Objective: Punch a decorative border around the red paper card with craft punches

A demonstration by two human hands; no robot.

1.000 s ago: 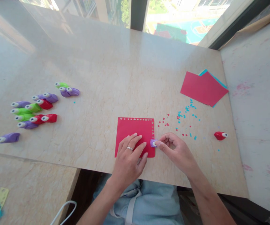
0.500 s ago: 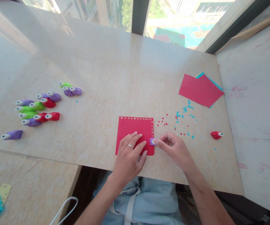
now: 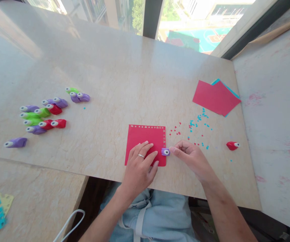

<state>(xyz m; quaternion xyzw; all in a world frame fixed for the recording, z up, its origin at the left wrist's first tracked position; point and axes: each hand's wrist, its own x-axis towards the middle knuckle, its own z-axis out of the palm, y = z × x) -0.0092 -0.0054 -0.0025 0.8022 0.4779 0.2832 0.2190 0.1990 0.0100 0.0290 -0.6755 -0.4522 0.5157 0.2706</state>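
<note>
A moment ago my right fingertip lay on top of the little purple punch [image 3: 165, 152] and hid most of it; now the finger has slid back off the top, and I can see the punch's white eye. The punch has stayed in the same spot, on the right edge of the red paper [image 3: 146, 140], close to the near edge of the worktop [image 3: 124, 77]. My left hand [image 3: 139, 166] has not moved. It lies flat on the near part of the red paper, palm down, fingers a little apart and pointing away from me, with a ring on one finger. My right hand [image 3: 192, 158] comes in from the right, low over the worktop, fingers curled together, and the first fingertip touches the right side of the punch. I cannot tell if my thumb pinches it too. Tiny red and blue bits [image 3: 197, 126] lie past my right hand. A red punch [image 3: 232, 145] sits near the right edge. More punches [image 3: 44, 116] lie in a bunch by the left edge.
</note>
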